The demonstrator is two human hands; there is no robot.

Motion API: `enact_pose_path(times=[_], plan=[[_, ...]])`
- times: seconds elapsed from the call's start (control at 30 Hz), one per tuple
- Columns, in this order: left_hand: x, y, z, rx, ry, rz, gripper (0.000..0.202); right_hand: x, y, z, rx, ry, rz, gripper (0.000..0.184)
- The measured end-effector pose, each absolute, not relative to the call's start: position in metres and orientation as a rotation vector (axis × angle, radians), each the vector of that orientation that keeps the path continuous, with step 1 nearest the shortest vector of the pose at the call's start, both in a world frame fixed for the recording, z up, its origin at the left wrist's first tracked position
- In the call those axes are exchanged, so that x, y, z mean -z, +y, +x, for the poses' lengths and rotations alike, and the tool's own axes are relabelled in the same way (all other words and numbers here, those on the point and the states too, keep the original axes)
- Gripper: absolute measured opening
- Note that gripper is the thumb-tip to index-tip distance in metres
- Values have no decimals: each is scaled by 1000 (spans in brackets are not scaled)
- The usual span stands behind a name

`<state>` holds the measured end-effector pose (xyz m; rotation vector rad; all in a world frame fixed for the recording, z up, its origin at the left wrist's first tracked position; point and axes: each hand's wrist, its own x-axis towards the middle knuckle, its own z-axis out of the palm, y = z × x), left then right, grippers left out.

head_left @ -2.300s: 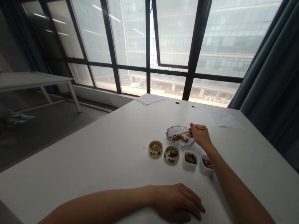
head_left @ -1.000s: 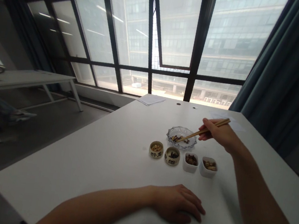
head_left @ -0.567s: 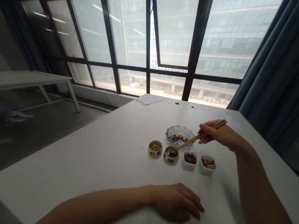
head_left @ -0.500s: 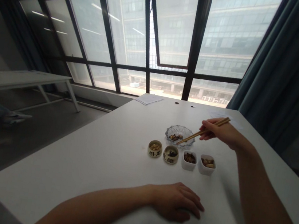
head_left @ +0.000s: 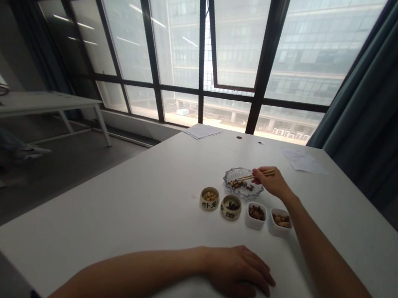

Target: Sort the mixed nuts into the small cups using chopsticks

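My right hand (head_left: 270, 179) is closed around a pair of wooden chopsticks (head_left: 247, 177), whose tips reach into a clear glass bowl (head_left: 227, 182). Mixed dark and pale food pieces (head_left: 240, 185) lie inside that bowl. Nearer to me stand two small round pots with dark lettering: the left pot (head_left: 208, 205) has pale nut-like pieces, the right pot (head_left: 230, 214) dark ones. Beside them are two white square cups; one cup (head_left: 255, 223) holds brown dried pieces, the other cup (head_left: 278, 230) light brown ones. My left hand (head_left: 241, 274) rests flat on the table, fingers stretched out, holding nothing.
The white table (head_left: 132, 213) runs toward the windows. Papers (head_left: 203, 131) lie at its far left and more sheets (head_left: 303, 160) at the far right. Another table (head_left: 44, 101) stands off to the left. A blue curtain (head_left: 375, 94) hangs on the right.
My right hand has moved left and closer to the glass bowl, and the chopsticks lie at a flatter angle with their tips among the food. My left hand stays in place.
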<state>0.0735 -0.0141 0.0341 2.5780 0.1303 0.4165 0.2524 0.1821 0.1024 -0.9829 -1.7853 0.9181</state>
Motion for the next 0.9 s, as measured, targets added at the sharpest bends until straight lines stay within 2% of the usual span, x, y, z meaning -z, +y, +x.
enact_pose_path(times=[0.67,0.9], plan=[[-34,-13,73,-440,105,2564,38,-91,185,248,-812,-1905,-950,34],[-33,-13,74,-431,113,2545,37,-89,184,246,-911,-1872,-917,39]])
